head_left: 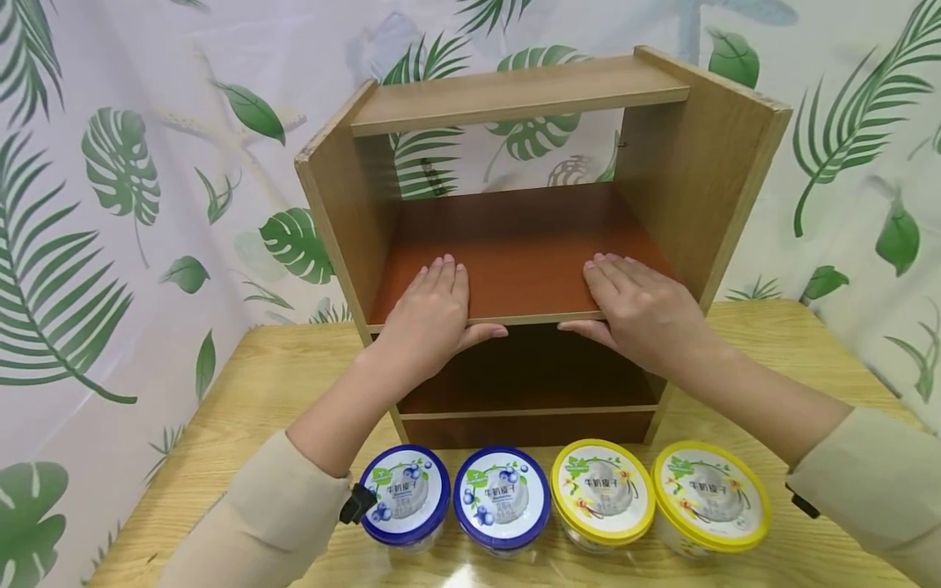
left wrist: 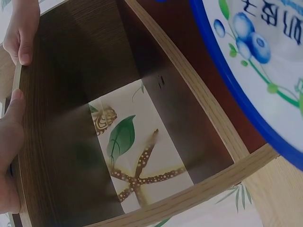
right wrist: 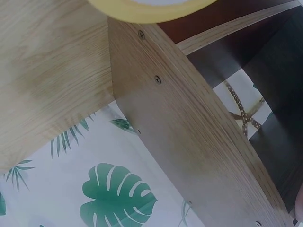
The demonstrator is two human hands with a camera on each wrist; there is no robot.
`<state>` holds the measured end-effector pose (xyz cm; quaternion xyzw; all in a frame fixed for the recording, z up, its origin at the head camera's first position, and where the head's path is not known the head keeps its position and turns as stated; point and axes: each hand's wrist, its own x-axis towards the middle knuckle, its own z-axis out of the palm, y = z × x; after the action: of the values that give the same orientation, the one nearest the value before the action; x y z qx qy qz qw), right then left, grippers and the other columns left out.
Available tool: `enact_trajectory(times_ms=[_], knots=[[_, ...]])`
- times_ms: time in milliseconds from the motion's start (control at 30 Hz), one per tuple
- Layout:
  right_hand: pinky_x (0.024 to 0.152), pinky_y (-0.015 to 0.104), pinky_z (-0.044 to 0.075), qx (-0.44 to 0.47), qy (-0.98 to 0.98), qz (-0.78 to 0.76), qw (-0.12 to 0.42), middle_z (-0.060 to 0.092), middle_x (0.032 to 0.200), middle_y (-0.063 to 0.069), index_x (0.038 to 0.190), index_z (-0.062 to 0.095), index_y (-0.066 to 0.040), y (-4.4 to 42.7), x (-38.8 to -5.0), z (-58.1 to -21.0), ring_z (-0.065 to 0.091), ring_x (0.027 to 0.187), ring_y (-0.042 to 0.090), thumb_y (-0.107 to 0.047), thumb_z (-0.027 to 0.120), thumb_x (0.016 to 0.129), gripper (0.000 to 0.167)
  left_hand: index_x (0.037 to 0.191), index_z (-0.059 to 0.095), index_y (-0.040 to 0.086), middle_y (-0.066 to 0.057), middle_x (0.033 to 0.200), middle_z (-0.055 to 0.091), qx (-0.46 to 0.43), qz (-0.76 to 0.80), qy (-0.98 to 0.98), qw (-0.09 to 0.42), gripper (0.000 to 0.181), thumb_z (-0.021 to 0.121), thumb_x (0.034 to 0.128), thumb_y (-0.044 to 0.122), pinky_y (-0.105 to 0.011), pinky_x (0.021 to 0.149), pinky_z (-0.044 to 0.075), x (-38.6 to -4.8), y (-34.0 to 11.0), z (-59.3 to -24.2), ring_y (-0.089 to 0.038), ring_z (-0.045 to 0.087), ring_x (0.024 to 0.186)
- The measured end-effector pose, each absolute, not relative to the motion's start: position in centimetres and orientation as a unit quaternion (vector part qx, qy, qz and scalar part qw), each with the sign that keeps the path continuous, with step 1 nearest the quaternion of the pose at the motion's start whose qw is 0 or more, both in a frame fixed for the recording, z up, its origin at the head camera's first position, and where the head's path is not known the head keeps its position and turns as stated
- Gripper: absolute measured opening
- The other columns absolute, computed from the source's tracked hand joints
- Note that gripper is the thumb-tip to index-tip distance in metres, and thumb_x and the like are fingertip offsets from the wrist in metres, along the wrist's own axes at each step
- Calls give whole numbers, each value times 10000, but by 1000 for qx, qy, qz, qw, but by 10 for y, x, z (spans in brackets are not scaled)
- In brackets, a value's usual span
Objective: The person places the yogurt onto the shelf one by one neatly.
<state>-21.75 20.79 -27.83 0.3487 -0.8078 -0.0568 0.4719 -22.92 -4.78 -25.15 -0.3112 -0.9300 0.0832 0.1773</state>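
Note:
A small wooden shelf unit (head_left: 735,163) with a reddish-brown middle board (head_left: 515,245) stands upright on the table. My left hand (head_left: 434,318) rests on the left front part of that board, fingers straight and flat, thumb along the front edge. On the right front part lies my right hand (head_left: 643,310), its fingers straight too and its thumb pointing inward along the edge. Before the unit stand two blue-lidded tubs (head_left: 408,494) and two yellow-lidded tubs (head_left: 603,492) in a row. In the left wrist view both thumbs touch the board's edge (left wrist: 18,78).
The light wooden table (head_left: 287,384) stretches to both sides of the unit. A leaf-patterned cloth (head_left: 184,163) hangs behind and at the sides; it shows through the unit's open back. A lower compartment (head_left: 529,367) lies beneath the middle board.

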Motion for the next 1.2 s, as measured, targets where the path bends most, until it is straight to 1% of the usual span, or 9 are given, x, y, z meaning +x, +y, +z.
enact_trajectory(times_ms=[300, 633, 867, 1200], knots=[[761, 470, 552, 355, -809, -56, 466, 677, 967, 272, 1035, 632, 130, 214, -216, -278, 677, 862, 392, -565, 215, 989, 811, 1369, 404, -99, -254, 1405, 430, -303, 77, -938, 151, 857, 428, 906, 622, -409, 1096, 311, -229, -42, -253, -351, 377, 1341], [749, 474, 553, 360, -799, -54, 478, 675, 971, 276, 1041, 630, 132, 219, -216, -276, 676, 859, 398, -557, 266, 986, 782, 1358, 424, -98, -256, 1393, 442, -305, 85, -933, 169, 856, 426, 903, 628, -407, 1087, 326, -230, -37, -252, -347, 391, 1333], [765, 470, 551, 348, -811, -50, 467, 674, 988, 273, 1053, 637, 129, 217, -215, -277, 675, 878, 393, -574, 222, 985, 819, 1341, 439, -109, -260, 1374, 463, -309, 86, -930, 178, 852, 431, 904, 623, -410, 1080, 343, -230, -38, -252, -350, 407, 1322], [790, 475, 542, 333, -832, -41, 442, 664, 1009, 283, 1066, 622, 131, 213, -212, -275, 660, 904, 408, -620, 172, 964, 882, 1355, 426, -100, -253, 1393, 445, -302, 79, -935, 171, 856, 426, 903, 627, -405, 1090, 324, -229, -39, -252, -343, 389, 1335]])
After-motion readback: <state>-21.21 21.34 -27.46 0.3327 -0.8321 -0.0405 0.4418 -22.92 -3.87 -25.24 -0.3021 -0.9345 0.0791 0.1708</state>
